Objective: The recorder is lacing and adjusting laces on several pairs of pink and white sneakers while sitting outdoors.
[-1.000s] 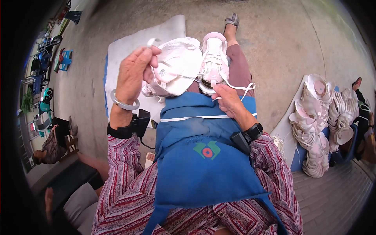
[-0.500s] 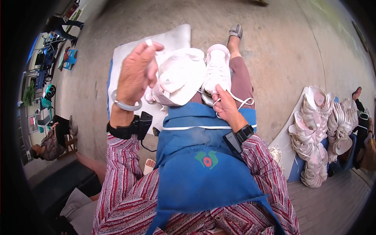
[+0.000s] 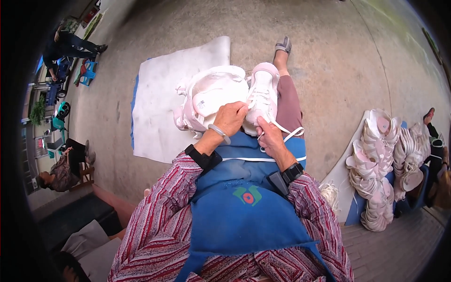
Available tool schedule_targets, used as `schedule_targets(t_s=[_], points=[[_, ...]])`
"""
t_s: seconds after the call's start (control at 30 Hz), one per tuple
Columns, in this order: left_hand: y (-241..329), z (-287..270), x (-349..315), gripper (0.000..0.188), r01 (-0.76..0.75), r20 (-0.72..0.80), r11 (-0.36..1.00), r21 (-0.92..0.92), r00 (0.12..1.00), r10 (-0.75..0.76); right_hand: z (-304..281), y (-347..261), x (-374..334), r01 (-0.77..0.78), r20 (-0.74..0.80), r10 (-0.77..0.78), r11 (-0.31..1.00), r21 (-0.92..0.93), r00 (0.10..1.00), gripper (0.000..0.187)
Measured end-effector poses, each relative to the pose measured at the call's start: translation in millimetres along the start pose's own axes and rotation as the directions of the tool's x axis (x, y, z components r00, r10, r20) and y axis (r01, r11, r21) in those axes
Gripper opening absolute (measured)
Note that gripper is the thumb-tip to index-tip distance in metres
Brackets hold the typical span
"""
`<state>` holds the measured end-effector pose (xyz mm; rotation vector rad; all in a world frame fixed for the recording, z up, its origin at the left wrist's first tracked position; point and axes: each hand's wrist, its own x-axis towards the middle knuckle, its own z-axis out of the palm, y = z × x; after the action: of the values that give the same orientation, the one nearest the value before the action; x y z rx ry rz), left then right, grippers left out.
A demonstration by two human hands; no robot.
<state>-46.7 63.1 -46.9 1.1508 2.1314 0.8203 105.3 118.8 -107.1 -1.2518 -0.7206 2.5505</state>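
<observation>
Fingers [image 3: 241,109] of the left hand [image 3: 230,120] are drawing into a narrow, bent cluster against the near left part of a white and pale pink laced shoe [image 3: 263,91]; whether they are pinching a lace, I cannot tell. The right hand [image 3: 271,136] is holding the shoe's near end, its thumb pressing on top, while the fingers below are curling partly out of sight. The shoe is lying over the person's lap, its rounded toe pointing to the far side. A thin white shoelace [image 3: 293,134] is looping out to the right of the right hand.

Just left of the shoe, a nested stack of white and pink shoe uppers [image 3: 211,89] is sitting with its openings showing. A blue cloth apron [image 3: 246,202] with white edging is covering the person's front, and a pale grey bracelet [image 3: 219,134] is circling the left wrist. Beyond the stack, a large off-white sheet [image 3: 169,89] is spreading over the grey concrete floor [image 3: 197,21].

On the right, tall rows of pale shoe uppers [image 3: 373,164] are standing near a bundle of white laces [image 3: 330,195]. At the left, one person [image 3: 61,171] is sitting; farther off, another person [image 3: 75,44] is standing near a small blue stool [image 3: 88,73].
</observation>
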Motion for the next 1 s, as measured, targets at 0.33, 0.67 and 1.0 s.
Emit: schedule_targets(t_s=[0.33,0.67,1.0], points=[[-5,2,3,0.026,0.075,0.008,0.997,0.001,0.997,-0.075,1,0,0,-0.018,0.016,0.018,1.000,0.025,1.000,0.030],[-10,-12,10,0.027,0.065,0.117,0.984,0.165,0.989,-0.085,0,2,2,-0.016,-0.001,0.016,1.000,0.004,1.000,0.029],[-4,-3,14,0.026,-0.019,-0.017,0.985,0.173,1.000,0.022,0,1,2,-0.012,0.031,0.012,1.000,0.011,0.999,0.024]])
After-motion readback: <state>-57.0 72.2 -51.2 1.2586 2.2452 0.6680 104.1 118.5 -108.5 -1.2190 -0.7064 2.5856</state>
